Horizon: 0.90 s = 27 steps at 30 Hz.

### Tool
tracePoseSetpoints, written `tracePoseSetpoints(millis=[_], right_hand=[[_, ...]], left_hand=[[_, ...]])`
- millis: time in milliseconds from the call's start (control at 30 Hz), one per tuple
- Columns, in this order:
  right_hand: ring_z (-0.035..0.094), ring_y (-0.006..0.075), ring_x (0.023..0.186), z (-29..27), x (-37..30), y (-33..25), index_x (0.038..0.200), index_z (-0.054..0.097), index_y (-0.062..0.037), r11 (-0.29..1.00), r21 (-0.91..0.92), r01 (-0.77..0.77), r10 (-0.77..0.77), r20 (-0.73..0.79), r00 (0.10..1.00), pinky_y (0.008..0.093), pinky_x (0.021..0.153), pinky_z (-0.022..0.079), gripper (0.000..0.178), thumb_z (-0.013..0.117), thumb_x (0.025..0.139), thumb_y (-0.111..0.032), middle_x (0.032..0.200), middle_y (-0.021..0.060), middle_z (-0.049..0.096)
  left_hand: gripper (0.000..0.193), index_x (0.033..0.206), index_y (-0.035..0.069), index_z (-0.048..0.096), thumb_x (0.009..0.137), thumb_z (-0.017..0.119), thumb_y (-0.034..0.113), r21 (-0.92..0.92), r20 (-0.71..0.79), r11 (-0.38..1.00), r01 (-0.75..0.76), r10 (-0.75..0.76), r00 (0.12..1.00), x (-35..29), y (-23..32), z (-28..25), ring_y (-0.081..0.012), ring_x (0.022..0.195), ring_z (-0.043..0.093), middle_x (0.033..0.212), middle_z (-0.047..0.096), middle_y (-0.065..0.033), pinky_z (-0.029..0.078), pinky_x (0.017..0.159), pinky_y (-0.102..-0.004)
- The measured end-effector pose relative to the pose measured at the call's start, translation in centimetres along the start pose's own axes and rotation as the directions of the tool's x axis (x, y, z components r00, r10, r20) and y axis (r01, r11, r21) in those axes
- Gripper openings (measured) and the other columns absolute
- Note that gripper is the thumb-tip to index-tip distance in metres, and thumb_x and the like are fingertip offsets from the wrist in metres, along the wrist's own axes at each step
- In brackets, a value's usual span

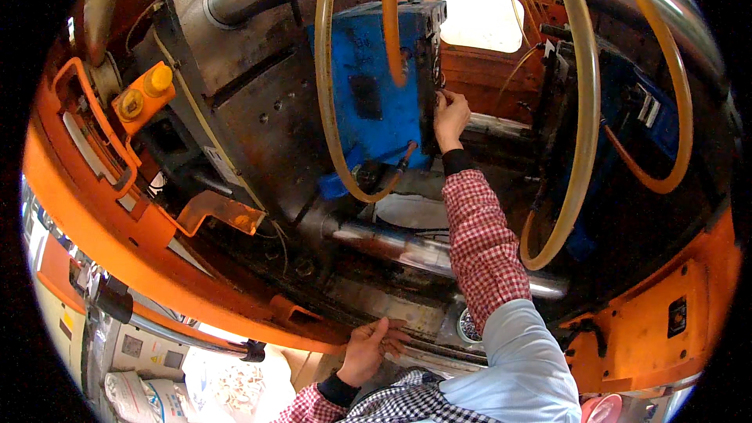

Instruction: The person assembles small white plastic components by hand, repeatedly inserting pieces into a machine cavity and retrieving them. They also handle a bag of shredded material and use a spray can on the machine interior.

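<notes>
Clearly, the right hand [452, 119] is at the dark side edge of a blue block [395, 106], its fingers bent close together; I cannot tell if they pinch some small part. The left hand [370, 352] is lower, with fingers partly spread, near the metal ledge [407, 315] of the machine. A yellowish hose [323, 47] hangs before the block, and a shiny bar [392, 244] lies below. Farther out, an orange frame [157, 258] curves at left.
</notes>
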State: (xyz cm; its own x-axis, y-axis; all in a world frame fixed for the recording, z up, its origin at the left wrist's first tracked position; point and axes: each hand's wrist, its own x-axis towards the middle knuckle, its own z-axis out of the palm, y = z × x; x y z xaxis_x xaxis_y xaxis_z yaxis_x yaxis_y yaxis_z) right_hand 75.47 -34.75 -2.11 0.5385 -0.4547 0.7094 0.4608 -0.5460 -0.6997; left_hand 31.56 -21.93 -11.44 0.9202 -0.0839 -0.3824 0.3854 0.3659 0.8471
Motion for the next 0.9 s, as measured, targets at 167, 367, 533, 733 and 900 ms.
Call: tracePoseSetpoints(millis=[167,367,533,733,900], right_hand=[[0.055,0.0355,0.096,0.2,-2.0,-1.1,0.094,0.066,0.0013,0.987,-0.058,0.147,-0.145,0.044,0.989,0.041,0.08,0.044,0.021,0.055,0.076,0.0,0.101,0.02,0.059],[0.053,0.0356,0.105,-1.2,0.5,1.9,0.101,0.062,0.0058,0.982,0.173,0.078,-0.117,0.223,0.968,0.0377,0.089,0.043,0.028,0.055,0.075,-0.001,0.111,0.0212,0.057],[0.061,0.0301,0.09,-8.6,-5.3,-3.1,0.093,0.063,0.0054,0.983,0.152,0.106,-0.145,0.273,0.951,0.0353,0.078,0.047,0.022,0.063,0.079,-0.012,0.098,0.02,0.062],[0.063,0.0211,0.076,-25.6,-19.6,-11.3,0.085,0.067,0.0004,0.89,0.453,-0.052,-0.39,0.814,0.43,0.0311,0.067,0.049,0.019,0.072,0.074,-0.014,0.081,0.0111,0.066],[0.064,0.0222,0.07,-28.8,-22.9,-11.2,0.088,0.067,0.0001,0.913,0.38,-0.146,-0.289,0.859,0.423,0.0306,0.062,0.05,0.017,0.07,0.075,-0.01,0.081,0.0119,0.066]], left_hand=[[0.042,0.121,-0.004,0.049,0.098,0.038,0.03,0.059,-0.016,0.998,-0.023,0.024,1.0,0.0,-0.2,-0.3,-0.0167,0.072,0.061,0.093,0.064,-0.0133,0.049,0.064,-0.0269],[0.033,0.113,-0.002,0.047,0.097,0.041,0.026,-0.047,-0.041,0.996,-0.078,0.076,0.996,-0.6,0.5,1.3,-0.0194,0.074,0.063,0.093,0.063,-0.0151,0.051,0.064,-0.0303],[0.031,0.088,0.005,0.047,0.095,0.044,0.035,0.019,-0.044,0.996,-0.089,0.09,0.995,-0.7,1.1,0.8,-0.0179,0.058,0.059,0.072,0.06,-0.0098,0.046,0.051,-0.0275],[0.041,0.082,0.005,0.051,0.095,0.042,0.043,-0.022,0.013,0.995,-0.099,0.099,0.995,-1.0,1.2,0.9,-0.014,0.048,0.055,0.06,0.056,-0.0073,0.041,0.041,-0.0226],[0.045,0.085,0.004,0.055,0.094,0.04,0.046,0.013,0.043,0.991,-0.136,0.135,0.99,-0.8,0.7,2.7,-0.0131,0.046,0.052,0.062,0.059,-0.0073,0.037,0.04,-0.0215]])
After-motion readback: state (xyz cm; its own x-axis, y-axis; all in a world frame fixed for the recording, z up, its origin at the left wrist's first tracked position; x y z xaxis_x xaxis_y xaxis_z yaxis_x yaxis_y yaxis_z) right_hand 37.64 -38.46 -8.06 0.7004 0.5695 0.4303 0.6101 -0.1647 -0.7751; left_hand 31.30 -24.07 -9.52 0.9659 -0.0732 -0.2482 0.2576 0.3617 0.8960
